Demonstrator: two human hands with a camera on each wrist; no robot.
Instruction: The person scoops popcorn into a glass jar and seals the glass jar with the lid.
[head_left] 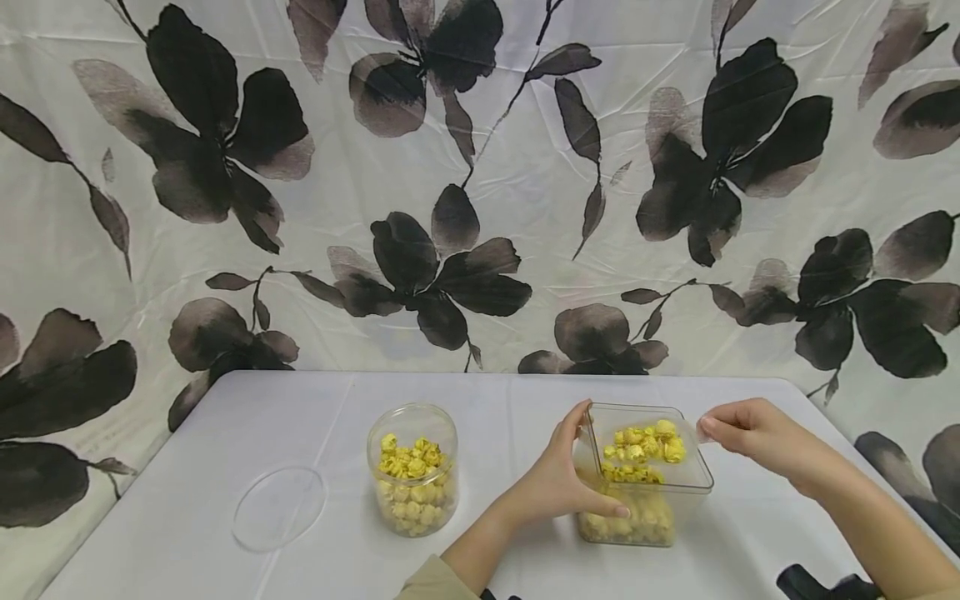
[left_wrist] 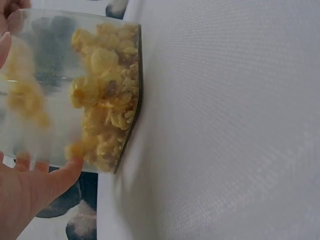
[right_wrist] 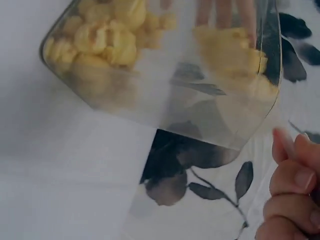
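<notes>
A clear square-cornered container [head_left: 693, 492] holds yellow popcorn [left_wrist: 102, 95] and stands on the table. My left hand [head_left: 558, 483] grips its left side, thumb along the front wall and fingers round the back. At the container's right rim my right hand [head_left: 761, 437] pinches a thin clear plastic piece [right_wrist: 286, 142] between thumb and fingertips. The rest of this piece is too see-through and blurred to make out. In both wrist views some blurred popcorn [right_wrist: 227, 52] shows near the container's rim, apart from the pile at the bottom.
Left of the container stands an uncovered round clear jar [head_left: 412, 508], partly filled with popcorn. A round clear lid [head_left: 279, 510] lies flat farther left on the white table [head_left: 187, 467]. Something black [head_left: 825, 583] shows at the lower right edge. Behind hangs a flowered cloth [head_left: 540, 317].
</notes>
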